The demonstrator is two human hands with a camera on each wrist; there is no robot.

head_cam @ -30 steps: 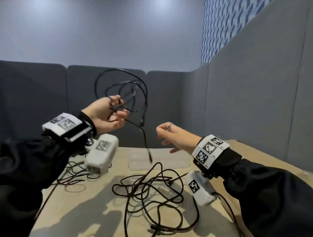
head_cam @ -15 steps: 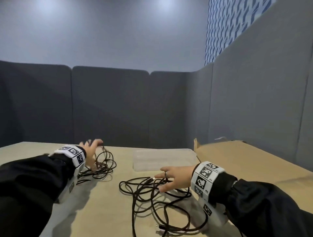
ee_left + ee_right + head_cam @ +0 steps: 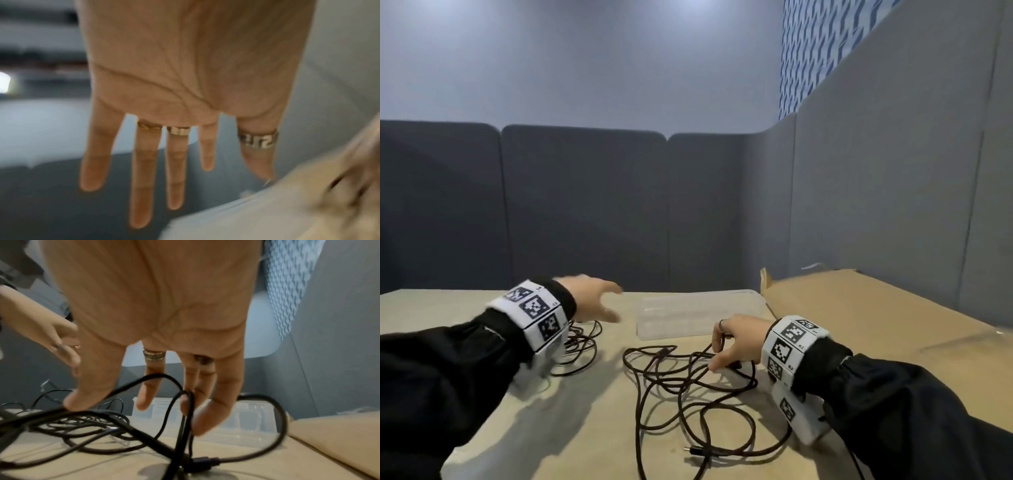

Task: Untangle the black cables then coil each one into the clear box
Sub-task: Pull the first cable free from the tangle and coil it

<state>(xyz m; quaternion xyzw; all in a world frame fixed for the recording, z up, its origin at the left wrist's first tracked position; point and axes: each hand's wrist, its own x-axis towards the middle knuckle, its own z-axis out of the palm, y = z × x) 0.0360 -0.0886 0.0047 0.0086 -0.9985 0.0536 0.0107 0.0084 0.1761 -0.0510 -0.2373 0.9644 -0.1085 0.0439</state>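
Item 1, nearest you: table (image 3: 592, 442), pale wood top, which carries everything below.

Item 2: cable tangle (image 3: 688, 401), black, sprawled loose on the table on your side of the box. One plug end (image 3: 693, 451) lies at its near edge. The loops overlap; you cannot count the separate cables from these views.

Item 3: your right hand (image 3: 739, 342), palm down on the far right part of the tangle, just short of the box. A ring shows on one finger. In the right wrist view the fingers (image 3: 216, 402) hang down, slightly bent, with a loop of cable (image 3: 180, 404) rising between them and the thumb tip touching another strand. Whether they actually pinch the cable cannot be told; none is curled round it.

Item 4: small coil (image 3: 582, 346), black, on the table left of the tangle and apart from it, partly hidden behind your left wrist.

Item 5: your left hand (image 3: 592, 301), blurred, raised above the small coil and left of the box. It holds nothing. The left wrist view shows the fingers (image 3: 141, 178) straight and spread, with rings on several.

Item 6: box (image 3: 698, 315), clear plastic, low and flat, beyond the tangle; no cable lies in it.

Item 7: cardboard (image 3: 859, 318), brown, just right of the box.

Item 8: grey panels (image 3: 585, 212), beyond the box.
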